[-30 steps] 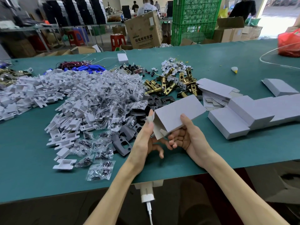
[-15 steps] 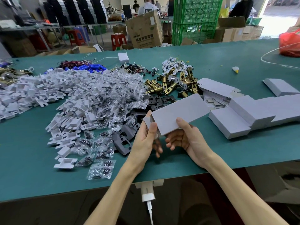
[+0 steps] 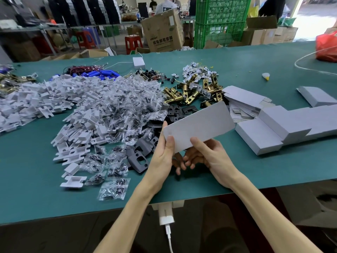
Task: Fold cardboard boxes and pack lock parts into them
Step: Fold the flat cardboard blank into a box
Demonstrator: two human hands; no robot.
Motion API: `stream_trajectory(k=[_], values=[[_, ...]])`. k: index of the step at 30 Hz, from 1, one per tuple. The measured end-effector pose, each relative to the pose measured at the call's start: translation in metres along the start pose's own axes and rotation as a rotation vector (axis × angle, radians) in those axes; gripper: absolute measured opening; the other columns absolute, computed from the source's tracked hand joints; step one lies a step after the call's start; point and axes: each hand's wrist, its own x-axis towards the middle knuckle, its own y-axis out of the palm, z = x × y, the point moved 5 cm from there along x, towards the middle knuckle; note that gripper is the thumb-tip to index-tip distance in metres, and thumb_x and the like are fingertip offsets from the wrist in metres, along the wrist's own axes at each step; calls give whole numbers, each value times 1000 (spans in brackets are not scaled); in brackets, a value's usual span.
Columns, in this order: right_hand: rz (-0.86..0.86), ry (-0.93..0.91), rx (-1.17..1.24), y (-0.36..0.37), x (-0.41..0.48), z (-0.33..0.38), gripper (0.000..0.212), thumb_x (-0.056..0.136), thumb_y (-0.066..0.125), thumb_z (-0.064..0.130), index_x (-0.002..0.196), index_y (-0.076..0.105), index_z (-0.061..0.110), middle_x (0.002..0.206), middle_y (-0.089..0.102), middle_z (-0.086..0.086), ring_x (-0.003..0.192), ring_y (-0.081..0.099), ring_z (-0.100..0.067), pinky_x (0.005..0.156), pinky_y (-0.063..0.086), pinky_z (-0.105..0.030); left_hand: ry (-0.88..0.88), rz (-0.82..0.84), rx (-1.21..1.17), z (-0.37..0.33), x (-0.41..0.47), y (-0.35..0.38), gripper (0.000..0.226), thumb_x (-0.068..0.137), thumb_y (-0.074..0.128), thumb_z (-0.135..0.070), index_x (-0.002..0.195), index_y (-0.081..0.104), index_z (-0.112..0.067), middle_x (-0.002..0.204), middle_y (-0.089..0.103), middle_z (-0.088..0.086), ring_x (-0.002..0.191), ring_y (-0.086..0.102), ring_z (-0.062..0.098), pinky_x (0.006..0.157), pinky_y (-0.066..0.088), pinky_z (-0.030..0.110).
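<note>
Two hands hold one grey cardboard box (image 3: 198,126) just above the green table (image 3: 273,172), near its front edge, tilted so its long top face rises toward 2 o'clock. The left hand (image 3: 161,157) grips the box's near-left end, with the thumb flat on the top face and the fingers curled under. The right hand (image 3: 215,157) grips the lower long edge, thumb on top and fingers tucked beneath, where the box hides most of them.

Black strike plates (image 3: 139,158) lie at 8 o'clock of the box, just beside the left hand. More of them run behind the box's far-left corner, partly hidden by it. At 12 o'clock is a heap of brass latch bolts (image 3: 189,93). At 1 o'clock a stack of flat box blanks (image 3: 242,102) lies close to the box's raised end. At 3 o'clock folded grey boxes (image 3: 269,132) lie in a row, touching one another. From 9 to 10 o'clock spread clear bags of screws (image 3: 116,114), and past them a wide heap of white plastic inserts (image 3: 54,95).

Farther off at 11 o'clock are blue cylinders (image 3: 102,73) and a small white box (image 3: 139,63). Beyond the table at 12 o'clock stand a brown carton (image 3: 164,31) and green crates (image 3: 220,19), and a red bag (image 3: 327,46) sits at 2 o'clock. A white charger (image 3: 165,214) hangs at the table's front edge at 6 o'clock.
</note>
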Motion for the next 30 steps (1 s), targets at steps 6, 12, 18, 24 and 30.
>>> stream_trajectory(k=[6, 12, 18, 24, 30], values=[[-1, 28, 82, -2, 1, -1, 37, 92, 67, 45, 81, 77, 11, 77, 70, -29, 60, 68, -31, 53, 56, -30, 14, -59, -36, 7, 1, -6, 58, 111, 35, -45, 158, 30, -10, 74, 69, 9, 57, 64, 26, 42, 49, 29], [20, 39, 86, -2, 1, -2, 42, 91, 69, 48, 82, 77, 8, 79, 70, -30, 61, 70, -31, 54, 57, -30, 37, -61, -71, 6, 3, -5, 51, 109, 37, -49, 147, 46, -16, 76, 72, 9, 55, 65, 26, 41, 49, 27], [17, 40, 81, -3, 0, -2, 39, 90, 69, 46, 85, 77, 9, 79, 70, -30, 61, 69, -31, 54, 57, -30, 34, -75, -59, 4, 1, -5, 48, 111, 36, -47, 142, 50, -15, 76, 71, 6, 53, 63, 24, 42, 50, 28], [38, 20, 17, 0, -1, 0, 34, 91, 71, 42, 79, 76, 10, 80, 71, -29, 64, 69, -33, 57, 57, -31, 44, -230, -125, 1, 0, -14, 35, 102, 54, -46, 102, 80, -23, 69, 69, 8, 48, 64, 19, 37, 48, 25], [37, -9, -38, 0, 0, -1, 33, 91, 69, 37, 80, 74, 6, 80, 71, -30, 64, 68, -36, 57, 56, -32, 28, -263, -181, 0, 0, -16, 38, 99, 56, -44, 97, 80, -15, 75, 74, 14, 51, 66, 19, 41, 51, 25]])
